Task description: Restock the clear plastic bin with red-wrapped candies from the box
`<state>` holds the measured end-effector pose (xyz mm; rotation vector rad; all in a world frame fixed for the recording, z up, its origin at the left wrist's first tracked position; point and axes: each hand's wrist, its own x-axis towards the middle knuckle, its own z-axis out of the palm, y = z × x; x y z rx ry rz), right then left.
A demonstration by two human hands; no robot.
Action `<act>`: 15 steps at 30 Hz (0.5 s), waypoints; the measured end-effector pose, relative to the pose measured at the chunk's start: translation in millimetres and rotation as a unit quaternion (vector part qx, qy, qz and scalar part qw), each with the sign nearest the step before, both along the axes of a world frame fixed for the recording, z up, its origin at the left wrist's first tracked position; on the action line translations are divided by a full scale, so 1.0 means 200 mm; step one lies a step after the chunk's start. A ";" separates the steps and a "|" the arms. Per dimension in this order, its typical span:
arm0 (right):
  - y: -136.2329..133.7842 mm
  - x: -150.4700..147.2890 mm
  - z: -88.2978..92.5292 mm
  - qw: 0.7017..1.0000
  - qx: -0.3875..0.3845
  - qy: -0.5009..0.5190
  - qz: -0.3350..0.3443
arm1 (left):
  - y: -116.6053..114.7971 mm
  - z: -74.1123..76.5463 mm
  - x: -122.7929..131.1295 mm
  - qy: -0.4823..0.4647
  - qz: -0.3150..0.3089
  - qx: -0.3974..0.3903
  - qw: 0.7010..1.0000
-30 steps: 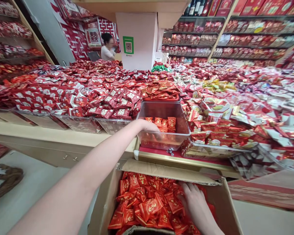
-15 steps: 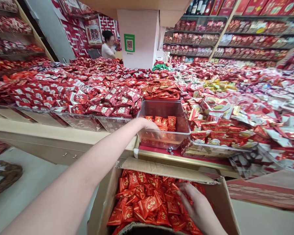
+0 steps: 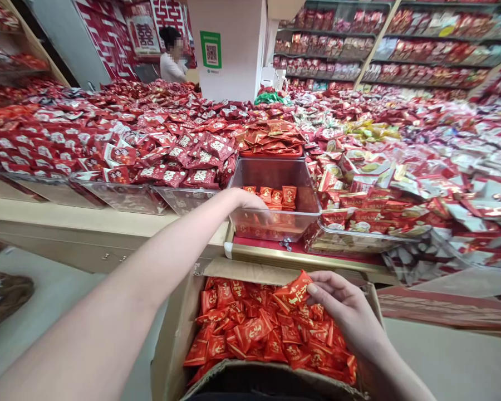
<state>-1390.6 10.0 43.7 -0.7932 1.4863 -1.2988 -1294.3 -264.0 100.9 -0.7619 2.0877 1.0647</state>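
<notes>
My left hand point(image 3: 245, 200) reaches into a clear plastic bin point(image 3: 275, 167) on the counter edge and rests on its near left rim; its fingers are hidden inside. The bin holds a thin layer of small red packets point(image 3: 275, 196). My right hand point(image 3: 341, 306) is closed on a handful of red packets point(image 3: 293, 292), lifted just above an open cardboard box point(image 3: 179, 328) full of the same red packets point(image 3: 250, 334), below the counter.
The counter point(image 3: 87, 220) carries heaps of red wrapped sweets in clear trays on both sides of the bin. A white pillar point(image 3: 229, 50) with a green QR sign stands behind. A person point(image 3: 171, 55) is at the far back. Stocked shelves point(image 3: 401, 50) line the walls.
My right hand has closed on packets in the box and risen with them toward the counter. My left arm has stayed at the bin. The view has tilted down slightly.
</notes>
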 end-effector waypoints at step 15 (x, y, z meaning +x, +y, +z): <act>0.11 0.28 -0.22 0.944 0.063 -0.208 0.246 | 0.04 0.04 0.01 0.000 0.030 0.000 1.000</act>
